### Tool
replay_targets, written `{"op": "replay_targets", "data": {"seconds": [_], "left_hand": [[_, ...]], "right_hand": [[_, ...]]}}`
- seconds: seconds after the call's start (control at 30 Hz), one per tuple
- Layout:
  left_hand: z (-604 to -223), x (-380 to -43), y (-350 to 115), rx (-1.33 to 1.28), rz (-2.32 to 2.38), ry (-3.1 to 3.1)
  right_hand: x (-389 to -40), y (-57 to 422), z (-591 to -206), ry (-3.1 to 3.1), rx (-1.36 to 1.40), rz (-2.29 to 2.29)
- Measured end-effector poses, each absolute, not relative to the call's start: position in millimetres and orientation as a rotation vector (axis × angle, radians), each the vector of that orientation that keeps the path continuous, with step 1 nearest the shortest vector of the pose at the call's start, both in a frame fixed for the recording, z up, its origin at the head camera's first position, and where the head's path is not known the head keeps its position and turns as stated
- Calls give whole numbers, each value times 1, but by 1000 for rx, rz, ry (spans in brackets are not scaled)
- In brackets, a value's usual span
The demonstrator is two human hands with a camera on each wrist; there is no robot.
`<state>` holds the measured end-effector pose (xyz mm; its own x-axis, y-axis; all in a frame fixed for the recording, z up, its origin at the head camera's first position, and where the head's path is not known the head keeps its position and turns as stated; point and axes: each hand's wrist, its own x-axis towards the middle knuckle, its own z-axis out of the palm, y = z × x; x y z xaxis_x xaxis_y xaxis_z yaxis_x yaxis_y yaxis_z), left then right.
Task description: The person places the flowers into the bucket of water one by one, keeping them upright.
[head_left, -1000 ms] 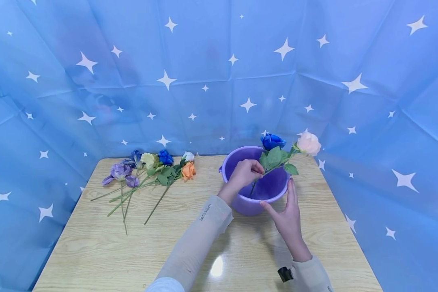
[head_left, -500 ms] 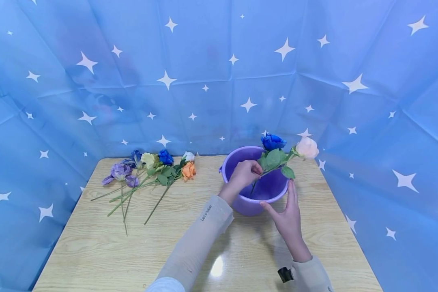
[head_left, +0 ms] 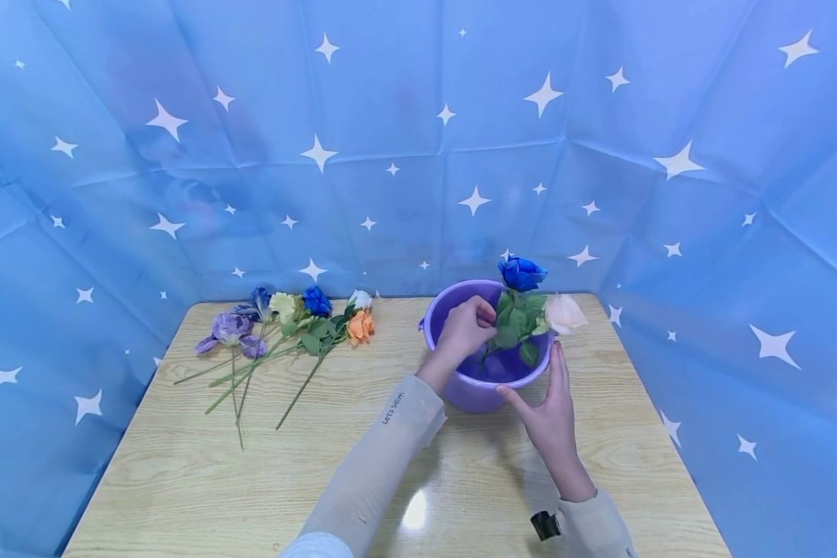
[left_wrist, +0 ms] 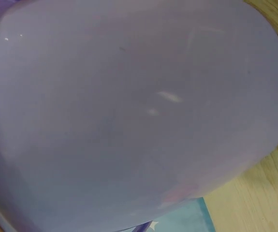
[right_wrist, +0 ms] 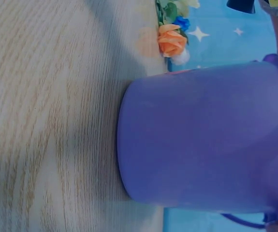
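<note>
In the head view my left hand (head_left: 469, 333) reaches over the rim of a purple bucket (head_left: 476, 397) and pinches the green stem of a pale pink rose (head_left: 565, 314). The bloom leans right, over the far right rim, with its leaves (head_left: 519, 318) across the opening. A blue rose (head_left: 521, 273) stands in the bucket behind them, its stem running down inside. My right hand (head_left: 549, 415) touches the bucket's near right side, thumb and fingers spread straight along the rim. The bucket's smooth wall (left_wrist: 139, 106) fills the left wrist view; the right wrist view shows the bucket (right_wrist: 201, 140) sideways.
Several artificial flowers lie at the table's back left: a purple iris (head_left: 230, 329), a cream flower (head_left: 284, 306), a blue rose (head_left: 317, 301), an orange rose (head_left: 359, 327) and a white one (head_left: 360, 299). A blue star-patterned cloth (head_left: 390, 155) hangs behind the wooden table (head_left: 251, 496).
The pale pink rose has swung left and down, its bloom and leaves now closer over the bucket. My left hand has shifted only slightly; my right hand stays at the rim.
</note>
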<state>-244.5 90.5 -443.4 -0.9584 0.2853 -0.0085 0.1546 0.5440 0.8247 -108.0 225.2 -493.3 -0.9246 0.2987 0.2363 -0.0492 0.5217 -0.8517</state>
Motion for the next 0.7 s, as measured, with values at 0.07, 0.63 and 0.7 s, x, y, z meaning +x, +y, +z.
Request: {"op": "replay_targets", "data": {"seconds": [0.07, 0.63, 0.7], "left_hand": [[-443, -244, 90, 372, 1434, 2616], [-443, -244, 88, 359, 1596, 2590], [-444, -245, 89, 353, 1615, 2583]], "right_hand": [[-108, 225, -493, -2414, -211, 1367], [-107, 226, -493, -2413, -212, 1379], [-107, 225, -492, -2411, -211, 1379]]}}
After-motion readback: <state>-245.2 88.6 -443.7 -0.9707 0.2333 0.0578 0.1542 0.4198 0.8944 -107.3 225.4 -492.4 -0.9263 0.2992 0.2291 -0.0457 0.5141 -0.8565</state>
